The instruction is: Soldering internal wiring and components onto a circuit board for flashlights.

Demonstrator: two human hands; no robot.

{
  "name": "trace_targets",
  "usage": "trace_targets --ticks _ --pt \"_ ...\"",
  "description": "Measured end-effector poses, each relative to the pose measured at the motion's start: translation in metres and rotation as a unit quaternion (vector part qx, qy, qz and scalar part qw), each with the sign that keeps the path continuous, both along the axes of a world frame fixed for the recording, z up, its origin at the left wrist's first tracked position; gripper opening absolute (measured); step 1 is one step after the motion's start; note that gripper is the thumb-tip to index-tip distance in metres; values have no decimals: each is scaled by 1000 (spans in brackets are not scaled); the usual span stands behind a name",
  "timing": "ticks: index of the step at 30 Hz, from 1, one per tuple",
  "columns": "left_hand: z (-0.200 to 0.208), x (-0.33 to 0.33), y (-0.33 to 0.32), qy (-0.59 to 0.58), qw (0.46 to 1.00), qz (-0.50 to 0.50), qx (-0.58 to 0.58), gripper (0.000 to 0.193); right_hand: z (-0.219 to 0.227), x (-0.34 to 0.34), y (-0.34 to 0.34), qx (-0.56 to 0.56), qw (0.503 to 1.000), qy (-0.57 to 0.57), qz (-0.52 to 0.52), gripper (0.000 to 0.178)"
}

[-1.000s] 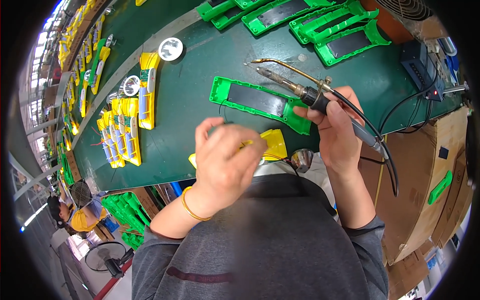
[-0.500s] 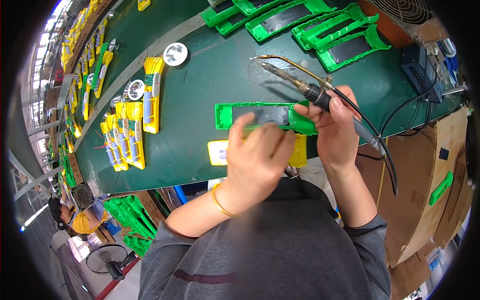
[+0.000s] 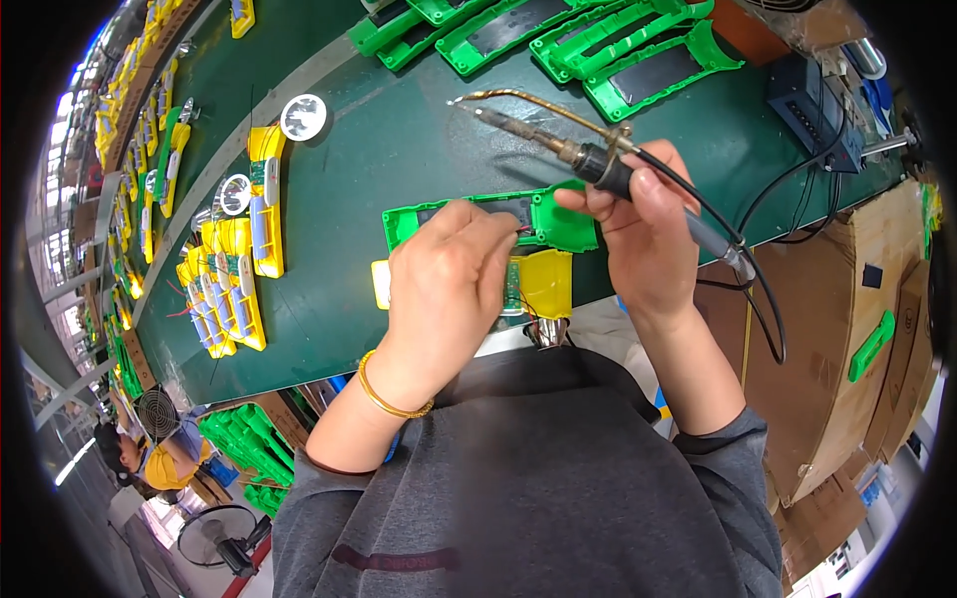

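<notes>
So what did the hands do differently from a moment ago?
The left hand moved from the table's near edge up onto the green plastic frame and the yellow part, pinching at the small wires there. The frame now lies closer to the person. The right hand kept its grip on the soldering iron, tip raised off the work. The yellow assemblies on the left stayed put.

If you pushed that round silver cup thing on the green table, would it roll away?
Probably not: the round silver reflector lies flat, mouth up, so it would likely slide. It looks thin and light. Tipped on edge, it might roll in a curve.
</notes>
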State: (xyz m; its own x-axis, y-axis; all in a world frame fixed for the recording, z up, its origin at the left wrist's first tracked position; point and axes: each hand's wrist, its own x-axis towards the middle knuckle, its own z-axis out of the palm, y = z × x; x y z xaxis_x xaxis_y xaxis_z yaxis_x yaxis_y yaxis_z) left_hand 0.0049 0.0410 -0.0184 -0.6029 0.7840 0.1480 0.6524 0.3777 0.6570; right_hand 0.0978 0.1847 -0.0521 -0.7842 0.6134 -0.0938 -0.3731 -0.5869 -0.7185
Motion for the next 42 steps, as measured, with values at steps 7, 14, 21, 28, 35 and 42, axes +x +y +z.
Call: trace_targets --ticks 7,14,21,28,35,42 --pt "6 -1 11 57 992 -46 -99 3 14 26 36 98 995 2 21 17" --pt "8 -4 16 90 978 -51 -182 4 26 54 78 266 949 -137 100 31" --pt "10 -5 23 97 977 -53 -184 4 34 40 80 278 914 -217 199 30" --pt "10 -3 24 93 977 -38 -190 3 34 31 85 306 882 -236 268 22" --pt "10 -2 25 92 978 -27 -188 3 33 27 83 309 873 -242 288 16" --pt "9 -1 24 96 978 -26 -186 4 35 24 81 300 873 -249 295 16"
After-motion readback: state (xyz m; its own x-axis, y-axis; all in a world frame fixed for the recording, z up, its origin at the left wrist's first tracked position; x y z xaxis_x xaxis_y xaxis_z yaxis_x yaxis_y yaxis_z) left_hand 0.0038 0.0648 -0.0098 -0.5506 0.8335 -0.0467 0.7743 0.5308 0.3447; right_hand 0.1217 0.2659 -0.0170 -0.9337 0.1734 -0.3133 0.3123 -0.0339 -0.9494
